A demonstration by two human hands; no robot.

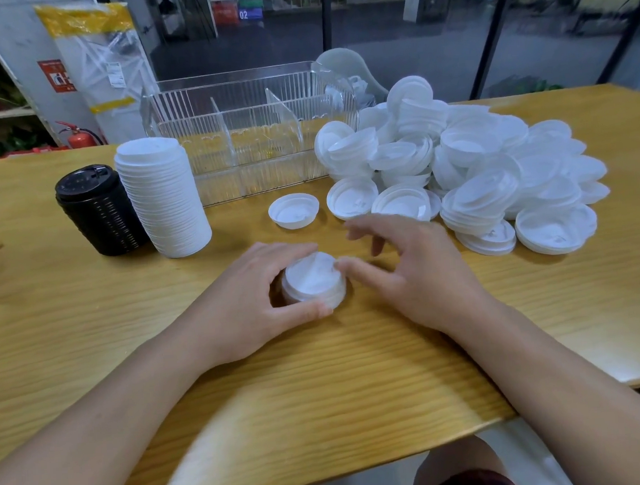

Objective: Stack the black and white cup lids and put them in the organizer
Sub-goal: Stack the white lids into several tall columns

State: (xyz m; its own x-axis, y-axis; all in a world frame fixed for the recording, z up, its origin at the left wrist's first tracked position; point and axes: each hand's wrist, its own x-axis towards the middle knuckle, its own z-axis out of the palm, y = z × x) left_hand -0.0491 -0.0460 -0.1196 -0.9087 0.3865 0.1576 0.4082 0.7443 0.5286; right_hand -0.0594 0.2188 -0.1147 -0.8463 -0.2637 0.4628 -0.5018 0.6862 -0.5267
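- We're seeing a short stack of white round plastic cup lids (312,280) sitting on the light wooden tabletop (358,372), close to the front edge.
- Left hand (254,296) is gripping that short stack, fingers curled round the far side & thumb on the near rim.
- Right hand (407,270) is hovering w/ fingers spread & relaxed; thumb tip is touching the stack's right edge, holding nothing.
- A tall stack of white lids (164,200) is standing at left-centre, touching a shorter stack of black round plastic lids (98,212) on its left.
- A clear ribbed plastic organizer w/ dividers (250,133) is standing behind them; its compartments are looking bare.
- A loose heap of white lids (475,163) is lying to the right of the organizer.
- A single white lid, upside down (294,210), is lying apart, btw the heap & the tall stack.
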